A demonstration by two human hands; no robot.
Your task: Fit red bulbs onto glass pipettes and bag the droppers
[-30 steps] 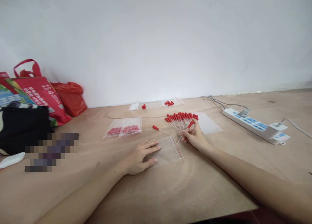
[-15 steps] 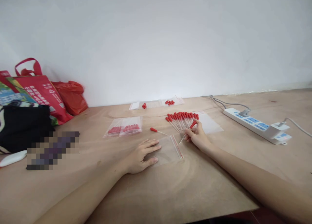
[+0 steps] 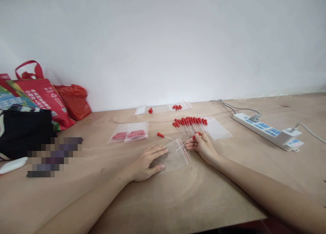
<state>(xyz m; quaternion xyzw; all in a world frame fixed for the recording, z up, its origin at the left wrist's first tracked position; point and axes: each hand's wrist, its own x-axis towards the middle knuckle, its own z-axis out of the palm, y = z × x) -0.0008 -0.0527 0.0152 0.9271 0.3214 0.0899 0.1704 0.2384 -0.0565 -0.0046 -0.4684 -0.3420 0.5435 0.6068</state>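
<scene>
My right hand (image 3: 202, 147) pinches a dropper (image 3: 188, 141) with a red rubber bulb and a thin clear tube. Its tip points left over the red-striped zip end of a clear zip bag (image 3: 173, 159). Fingers spread, my left hand (image 3: 151, 162) lies flat on the left part of that bag. One loose dropper (image 3: 161, 135) rests just beyond the bag, its tube reaching toward the zip. Behind my right hand several red-bulbed droppers (image 3: 189, 122) lie fanned out side by side, next to another clear bag (image 3: 220, 129).
Two filled zip bags (image 3: 129, 134) lie to the left. Farther back are loose red bulbs (image 3: 177, 107) and clear tubes (image 3: 160, 109) on bags. A white power strip (image 3: 265, 129) with cables stands right. Red shopping bags (image 3: 48, 95) and a black bag (image 3: 25, 132) crowd the far left.
My right hand has lowered and tilted the dropper flatter, bringing its tip left over the bag's zip end. My left hand stays in place.
</scene>
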